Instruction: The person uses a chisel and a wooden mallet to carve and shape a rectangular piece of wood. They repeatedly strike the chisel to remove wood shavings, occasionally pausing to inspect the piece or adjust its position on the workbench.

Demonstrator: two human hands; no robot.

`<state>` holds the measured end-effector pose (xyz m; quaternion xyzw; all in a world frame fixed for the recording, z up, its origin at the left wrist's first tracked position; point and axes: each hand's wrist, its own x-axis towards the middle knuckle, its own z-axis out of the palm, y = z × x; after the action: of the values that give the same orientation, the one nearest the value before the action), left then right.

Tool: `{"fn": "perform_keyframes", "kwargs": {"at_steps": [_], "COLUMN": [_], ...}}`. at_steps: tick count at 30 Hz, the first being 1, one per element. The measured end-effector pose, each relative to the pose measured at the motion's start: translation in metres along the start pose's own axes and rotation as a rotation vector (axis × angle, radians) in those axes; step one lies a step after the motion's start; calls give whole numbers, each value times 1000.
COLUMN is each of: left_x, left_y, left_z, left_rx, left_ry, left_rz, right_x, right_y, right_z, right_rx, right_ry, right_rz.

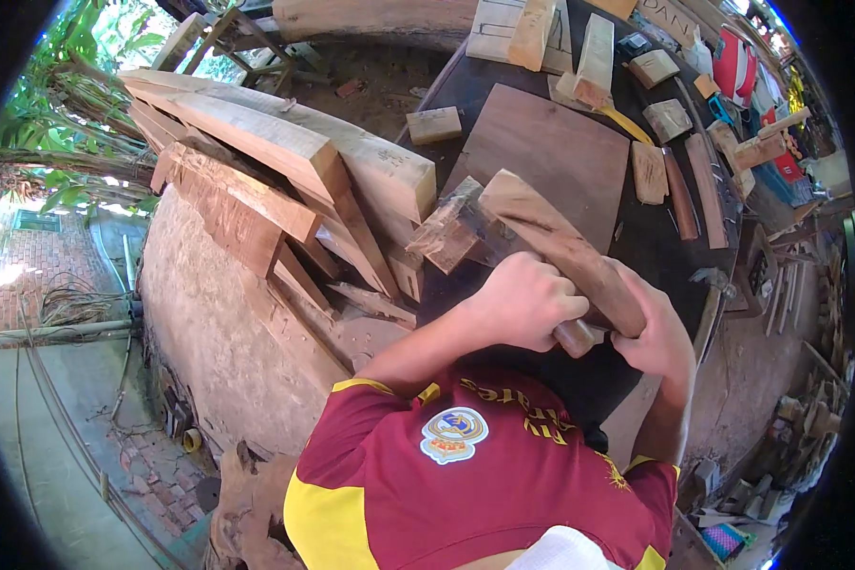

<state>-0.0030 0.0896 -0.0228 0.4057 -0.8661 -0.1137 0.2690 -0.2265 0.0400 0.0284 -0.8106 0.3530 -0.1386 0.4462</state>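
A long brown wooden piece (560, 252) slants across the dark workbench (655, 247). Its near end lies under my right hand (657, 334), which is closed over it. My left hand (524, 300) is clenched around a round wooden handle (576, 338); the handle's cut end sticks out below the fist, right next to the long piece. What is on the handle's other end is hidden. A rough, splintered wood block (451, 230) rests at the bench's left edge, beside the far end of the long piece. My red and yellow shirt fills the bottom.
Thick planks (285, 152) are stacked on a rounded earthen wall (209, 304) at left. On the bench lie a flat brown board (556, 147), several small wood blocks (434, 124), narrow slats (705, 190) and a yellow strip (627, 123). Scrap and tools lie at right.
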Motion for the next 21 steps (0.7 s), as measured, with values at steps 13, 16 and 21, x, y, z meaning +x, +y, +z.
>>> {"fn": "perform_keyframes", "kwargs": {"at_steps": [13, 16, 21], "left_x": [1, -10, -27], "left_y": [-14, -22, -38], "left_z": [-55, -76, -100], "left_rx": [-329, -437, -890], "left_ry": [473, 739, 1017], "left_rz": [182, 73, 257], "right_x": [-3, -3, -7], "right_y": [1, 5, 11], "right_z": [1, 3, 9], "right_rx": [18, 13, 45], "right_ry": [-134, -136, -89], "right_rz": [94, 110, 55]}}
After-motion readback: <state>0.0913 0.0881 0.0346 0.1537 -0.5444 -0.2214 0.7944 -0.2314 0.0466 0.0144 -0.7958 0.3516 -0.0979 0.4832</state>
